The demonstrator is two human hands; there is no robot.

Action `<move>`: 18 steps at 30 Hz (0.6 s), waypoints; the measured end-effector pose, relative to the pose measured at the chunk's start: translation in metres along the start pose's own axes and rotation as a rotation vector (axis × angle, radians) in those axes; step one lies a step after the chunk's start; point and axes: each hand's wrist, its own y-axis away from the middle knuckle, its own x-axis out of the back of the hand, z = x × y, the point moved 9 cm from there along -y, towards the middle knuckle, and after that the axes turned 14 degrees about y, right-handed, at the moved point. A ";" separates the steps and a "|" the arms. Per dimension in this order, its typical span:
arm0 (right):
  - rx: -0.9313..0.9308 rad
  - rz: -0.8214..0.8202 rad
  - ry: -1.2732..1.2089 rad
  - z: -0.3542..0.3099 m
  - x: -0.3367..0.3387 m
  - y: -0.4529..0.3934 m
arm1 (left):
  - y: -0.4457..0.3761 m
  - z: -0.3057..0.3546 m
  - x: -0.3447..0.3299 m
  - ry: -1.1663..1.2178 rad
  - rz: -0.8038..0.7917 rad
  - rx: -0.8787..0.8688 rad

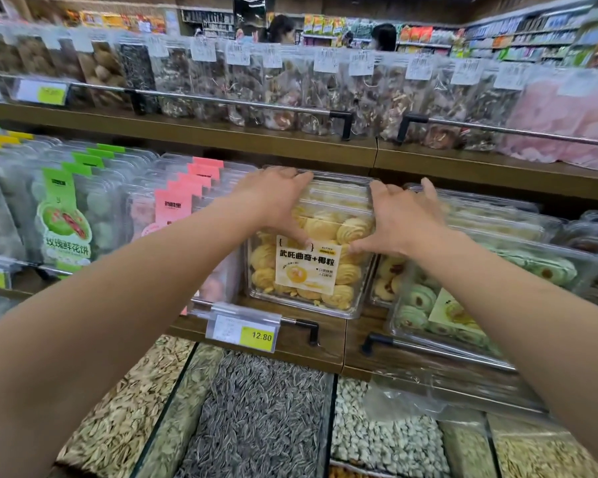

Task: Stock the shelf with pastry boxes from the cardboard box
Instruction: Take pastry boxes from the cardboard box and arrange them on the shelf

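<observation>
While the clear plastic box of yellow swirl cookies stands on the wooden shelf above the yellow price tag, left hand and right hand grip its upper corners.

Two bare forearms enter the view, one from about 8 o'clock and the other from about 4 o'clock, each broad at the frame edge and narrowing toward the wrist. No sleeve, cuff, watch, bracelet or glove shows on either arm as far as the frame reaches; clothing, if any, lies outside the view. The left grip is an ungloved hand with no ring visible on the fingers that show, and its nails look short and unpainted. The right grip, toward 3 o'clock of the left one, is likewise ungloved and ringless, knuckles and tendons showing plainly on its back.
</observation>
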 end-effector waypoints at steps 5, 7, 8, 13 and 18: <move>0.021 0.006 0.001 -0.006 0.000 -0.004 | -0.002 -0.004 -0.003 -0.011 -0.019 -0.017; 0.031 -0.010 0.011 -0.007 -0.001 -0.004 | -0.001 -0.004 -0.003 -0.014 -0.015 -0.019; 0.035 -0.009 0.018 -0.007 -0.001 -0.004 | -0.001 -0.004 -0.002 -0.021 -0.008 -0.015; -0.009 -0.028 0.057 0.002 0.003 0.002 | 0.002 0.009 -0.002 -0.035 0.005 0.045; -0.029 0.030 0.067 -0.002 0.005 -0.001 | 0.001 0.020 -0.005 -0.002 0.096 -0.023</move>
